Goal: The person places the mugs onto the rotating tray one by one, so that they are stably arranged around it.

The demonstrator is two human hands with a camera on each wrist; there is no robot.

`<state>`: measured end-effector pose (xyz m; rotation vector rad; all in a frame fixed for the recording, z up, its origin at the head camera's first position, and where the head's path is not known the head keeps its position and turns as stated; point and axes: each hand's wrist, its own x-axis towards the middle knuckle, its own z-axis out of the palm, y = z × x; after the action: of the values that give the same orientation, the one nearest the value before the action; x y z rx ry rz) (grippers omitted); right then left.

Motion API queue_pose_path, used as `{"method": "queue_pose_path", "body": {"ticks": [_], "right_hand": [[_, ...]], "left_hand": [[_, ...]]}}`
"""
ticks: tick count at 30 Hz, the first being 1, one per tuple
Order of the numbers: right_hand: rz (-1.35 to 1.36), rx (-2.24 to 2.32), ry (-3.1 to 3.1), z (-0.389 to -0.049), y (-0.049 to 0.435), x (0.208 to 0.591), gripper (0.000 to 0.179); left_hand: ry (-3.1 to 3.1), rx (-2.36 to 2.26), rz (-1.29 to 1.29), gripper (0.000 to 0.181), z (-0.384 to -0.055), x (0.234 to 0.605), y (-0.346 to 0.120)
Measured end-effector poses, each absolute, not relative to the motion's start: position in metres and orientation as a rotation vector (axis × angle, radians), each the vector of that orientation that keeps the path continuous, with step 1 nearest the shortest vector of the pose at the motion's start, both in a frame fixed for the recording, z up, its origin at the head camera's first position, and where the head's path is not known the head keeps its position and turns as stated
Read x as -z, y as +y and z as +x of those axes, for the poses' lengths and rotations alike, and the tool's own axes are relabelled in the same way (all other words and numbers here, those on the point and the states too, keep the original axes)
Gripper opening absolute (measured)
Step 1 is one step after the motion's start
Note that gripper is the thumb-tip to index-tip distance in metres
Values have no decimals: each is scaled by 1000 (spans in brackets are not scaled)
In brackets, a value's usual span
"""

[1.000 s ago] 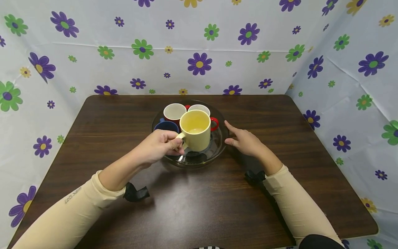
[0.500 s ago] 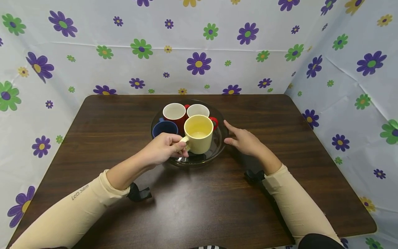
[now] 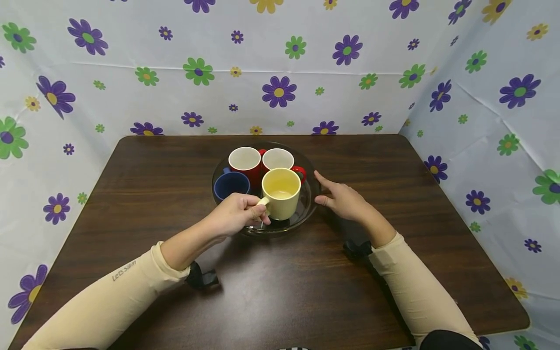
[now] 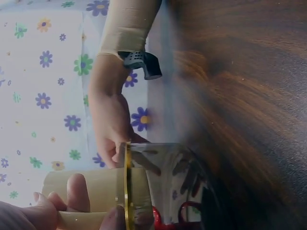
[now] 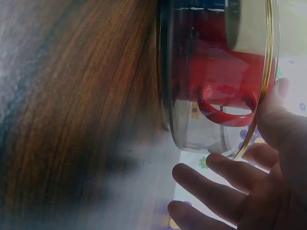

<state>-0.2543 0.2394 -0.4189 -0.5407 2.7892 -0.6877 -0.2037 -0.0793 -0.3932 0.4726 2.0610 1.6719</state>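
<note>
My left hand pinches the handle of a yellow mug. The mug is upright, its lower part inside a clear, smoky glass bowl; whether its base touches the bowl's bottom I cannot tell. Three other mugs stand in that bowl: a blue mug at left, a red mug with white inside at the back, and beside it another red mug with its handle to the right. At the bowl's right side is my right hand, thumb against the gold rim, fingers extended outside the glass wall.
The dark wooden table spreads around the bowl. Behind it and along the sides hangs a white flowered sheet. Black wrist straps hang below both sleeves.
My left hand has moved the yellow mug down and slightly to the right, from above the bowl into its front right part. The right hand stays at the rim.
</note>
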Motion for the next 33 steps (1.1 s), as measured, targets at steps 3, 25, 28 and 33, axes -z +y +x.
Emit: {"method": "queue_pose_path", "body": {"ticks": [3,25,28,33], "right_hand": [[-541,690,2787,-254,240,418,76],[-533,678,2790,-253,238,418,76],[-535,681,2792,-253,238,417,76],[-540,687,2788,-253,239,418,77]], "left_hand": [[2077,-1662,459,20,-205,397,-77],[2121,-1611,308,28,-206,397,-62],[2169,-1592,314,28,-206,397,-60],[2196,-1582,322,28,-206,399,-59]]}}
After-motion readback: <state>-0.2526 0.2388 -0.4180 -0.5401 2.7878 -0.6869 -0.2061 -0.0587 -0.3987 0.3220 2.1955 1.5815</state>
